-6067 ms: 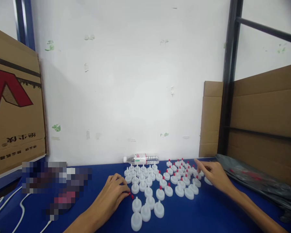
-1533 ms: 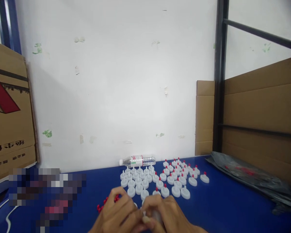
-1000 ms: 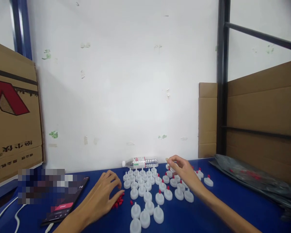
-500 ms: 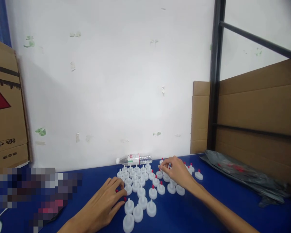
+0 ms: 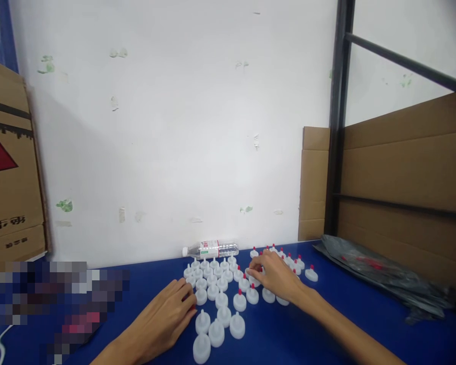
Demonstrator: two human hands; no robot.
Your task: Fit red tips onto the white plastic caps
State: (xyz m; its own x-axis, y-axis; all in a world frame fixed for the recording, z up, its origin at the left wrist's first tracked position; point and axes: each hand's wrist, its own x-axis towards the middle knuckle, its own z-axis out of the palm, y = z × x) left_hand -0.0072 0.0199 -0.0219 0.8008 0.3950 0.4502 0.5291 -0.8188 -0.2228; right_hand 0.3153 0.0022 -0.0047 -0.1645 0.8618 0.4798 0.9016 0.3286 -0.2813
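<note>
On the blue table stand several white nozzle caps (image 5: 224,317) with bare tips, and others have red tips, like the near red-tipped cap (image 5: 239,302). My left hand (image 5: 167,312) rests at the left edge of the group, thumb and fingers closed on a small red tip cap (image 5: 193,306), mostly covered. Over the right part of the group, my right hand (image 5: 275,276) has its thumb and forefinger closed at the top of a white nozzle cap (image 5: 248,274). The fingers hide that cap's tip. More red-tipped caps (image 5: 299,262) stand behind and right of this hand.
A clear plastic bottle (image 5: 228,248) lies against the white wall behind the caps. Grey plastic bags (image 5: 380,274) lie at the right, below cardboard (image 5: 403,167) and a black metal frame (image 5: 336,121). A cardboard box (image 5: 13,177) stands left, with a blurred area below it.
My right hand has moved slightly down onto a nozzle cap, uncovering red-tipped caps behind it. My left thumb and fingers have closed together on a red tip cap.
</note>
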